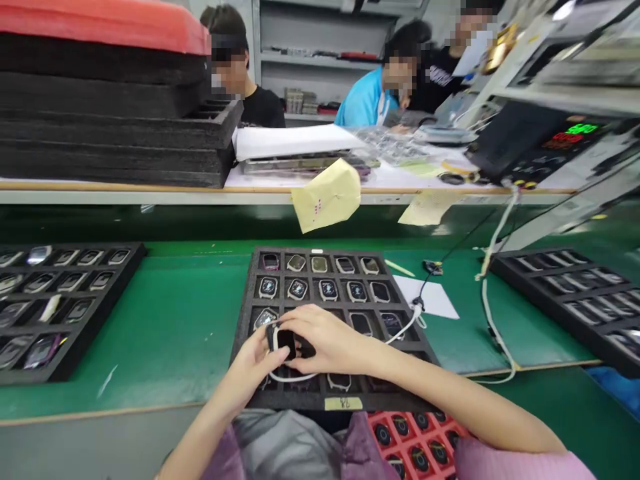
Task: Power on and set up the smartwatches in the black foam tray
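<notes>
A black foam tray (250, 300) of several watch bodies lies on the green bench right in front of me. Over its near rows, my left hand (253, 365) and my right hand (325, 340) both pinch one black watch body (286, 341) between them. A white cable (400, 331) runs from under my right hand off to the right. Part of the tray's near rows is hidden by my hands.
Similar trays of watch bodies sit at the left (120, 267) and right (510, 270). A red tray (415, 447) lies on my lap. A stack of black foam (115, 133) stands on the raised shelf. Three people sit behind it. A yellow paper (327, 195) hangs off the shelf.
</notes>
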Tool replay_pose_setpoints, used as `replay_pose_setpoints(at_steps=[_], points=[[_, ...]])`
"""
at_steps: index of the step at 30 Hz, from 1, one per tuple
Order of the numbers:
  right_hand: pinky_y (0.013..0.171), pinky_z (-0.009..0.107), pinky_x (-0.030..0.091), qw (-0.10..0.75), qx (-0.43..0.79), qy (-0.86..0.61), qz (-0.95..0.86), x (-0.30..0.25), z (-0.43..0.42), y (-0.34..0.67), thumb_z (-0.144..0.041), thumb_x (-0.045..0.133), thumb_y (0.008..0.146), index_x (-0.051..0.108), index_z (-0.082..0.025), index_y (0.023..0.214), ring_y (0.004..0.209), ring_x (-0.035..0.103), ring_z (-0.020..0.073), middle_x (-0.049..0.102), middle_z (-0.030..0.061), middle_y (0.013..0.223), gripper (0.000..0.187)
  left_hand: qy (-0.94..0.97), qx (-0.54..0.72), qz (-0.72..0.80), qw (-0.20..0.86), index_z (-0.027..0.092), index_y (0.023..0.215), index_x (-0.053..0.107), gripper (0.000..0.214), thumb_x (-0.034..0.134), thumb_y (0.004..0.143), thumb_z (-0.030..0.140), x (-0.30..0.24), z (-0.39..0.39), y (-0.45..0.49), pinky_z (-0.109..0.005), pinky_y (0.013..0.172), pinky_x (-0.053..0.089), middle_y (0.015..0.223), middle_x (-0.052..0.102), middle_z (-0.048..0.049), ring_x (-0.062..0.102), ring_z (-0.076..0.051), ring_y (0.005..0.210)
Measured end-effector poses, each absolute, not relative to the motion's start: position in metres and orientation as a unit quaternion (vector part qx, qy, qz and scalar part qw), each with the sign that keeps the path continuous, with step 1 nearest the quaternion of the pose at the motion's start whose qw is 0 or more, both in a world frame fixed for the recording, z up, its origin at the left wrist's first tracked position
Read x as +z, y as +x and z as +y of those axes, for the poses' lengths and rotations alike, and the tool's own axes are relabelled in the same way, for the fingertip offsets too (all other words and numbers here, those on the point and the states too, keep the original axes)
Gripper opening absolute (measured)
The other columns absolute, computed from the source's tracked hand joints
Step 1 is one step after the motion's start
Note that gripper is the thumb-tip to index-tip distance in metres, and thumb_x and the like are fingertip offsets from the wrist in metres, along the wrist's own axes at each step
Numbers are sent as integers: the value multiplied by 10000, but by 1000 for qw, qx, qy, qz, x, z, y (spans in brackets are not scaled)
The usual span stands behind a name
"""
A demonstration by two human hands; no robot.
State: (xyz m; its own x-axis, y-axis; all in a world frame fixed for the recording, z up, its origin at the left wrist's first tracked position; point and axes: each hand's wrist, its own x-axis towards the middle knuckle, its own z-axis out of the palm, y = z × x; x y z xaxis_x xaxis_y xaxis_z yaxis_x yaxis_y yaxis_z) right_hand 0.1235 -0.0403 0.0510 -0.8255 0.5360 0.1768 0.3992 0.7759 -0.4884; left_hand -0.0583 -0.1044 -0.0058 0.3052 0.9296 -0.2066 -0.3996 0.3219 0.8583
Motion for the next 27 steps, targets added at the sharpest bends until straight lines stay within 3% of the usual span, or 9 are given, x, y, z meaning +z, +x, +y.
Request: replay_pose_setpoints(at_steps=[9, 17, 23, 27], points=[[884, 419, 484, 153, 158, -244, -944, 42, -43, 118, -191, 683, 804, 585, -101, 1160, 980, 619, 281, 670, 134, 1081, 380, 407, 458, 379, 693, 161, 1173, 567, 427, 722, 786, 252, -9, -100, -61, -340, 958, 462, 1110, 685, -92, 635, -235, 1061], [824, 433, 512, 98, 104, -217, -966, 48, -42, 104, -131, 672, 796, 608, -111, 1082, 948, 635, 295, 671, 143, 1043, 293, 404, 466, 390, 684, 154, 1132, 601, 348, 695, 817, 269, -14, -100, -62, -306, 903, 480, 1051, 702, -78, 647, -207, 1003], [833, 394, 519, 183, 152, -210, -948, 23, -43, 111, -188, 643, 842, 538, -104, 1220, 995, 618, 273, 628, 147, 1134, 402, 394, 458, 387, 697, 118, 1003, 643, 273, 720, 795, 278, -11, -98, -65, -279, 827, 501, 940, 735, -95, 689, -198, 875], [836, 385, 511, 217, 190, -198, -937, 14, -42, 115, -223, 599, 876, 537, -141, 1225, 981, 612, 247, 629, 125, 1118, 363, 396, 444, 385, 706, 111, 970, 655, 265, 735, 782, 280, -8, -97, -67, -275, 814, 509, 937, 739, -108, 696, -205, 869]])
